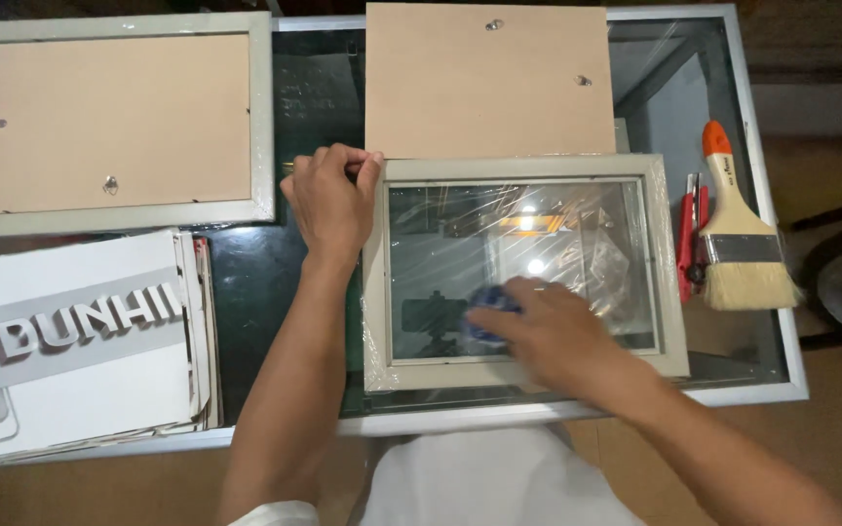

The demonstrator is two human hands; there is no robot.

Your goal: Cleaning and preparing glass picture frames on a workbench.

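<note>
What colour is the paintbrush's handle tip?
Orange, on the pale wooden flat paintbrush at the glass table's right side; head view shows it.

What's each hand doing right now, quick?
Left hand: closed on the top-left corner of the grey picture frame, steadying it.
Right hand: closed on a small blue cloth, pressed against the frame's glass.

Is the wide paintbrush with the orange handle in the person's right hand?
No, the wide orange-handled paintbrush lies on the glass table, untouched.
</note>
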